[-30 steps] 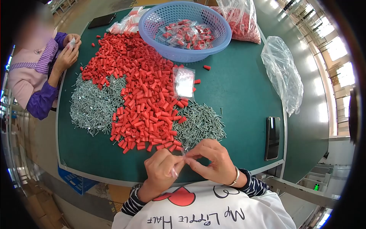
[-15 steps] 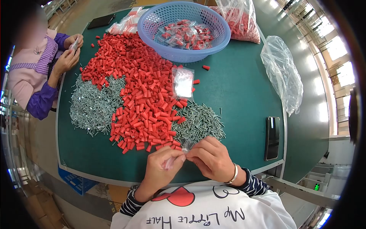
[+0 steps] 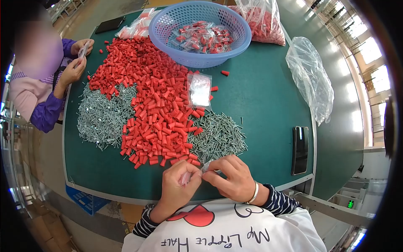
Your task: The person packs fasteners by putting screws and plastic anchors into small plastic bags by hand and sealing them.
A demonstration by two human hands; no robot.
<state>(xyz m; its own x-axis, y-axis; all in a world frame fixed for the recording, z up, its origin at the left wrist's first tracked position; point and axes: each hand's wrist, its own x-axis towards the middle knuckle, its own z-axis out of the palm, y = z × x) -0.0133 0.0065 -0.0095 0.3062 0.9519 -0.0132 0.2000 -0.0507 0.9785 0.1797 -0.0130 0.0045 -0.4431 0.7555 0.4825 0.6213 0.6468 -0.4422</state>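
My left hand is closed around crumpled clear plastic near the table's front edge. Beside it, my right hand pinches a small clear bag, and the fingertips of both hands nearly meet at it. Just beyond my hands lie a pile of red plastic plugs and a smaller heap of grey screws. A flat stack of clear bags rests at the right edge of the red pile.
A blue basket holds filled bags. Behind it stands a bag of red plugs. A larger screw pile is left, a phone and plastic sheet right. A co-worker's hands hold a clear bag.
My fingers have shifted slightly around the small bag, which now shows between my fingertips. The co-worker's hands have moved apart a little with their bag.
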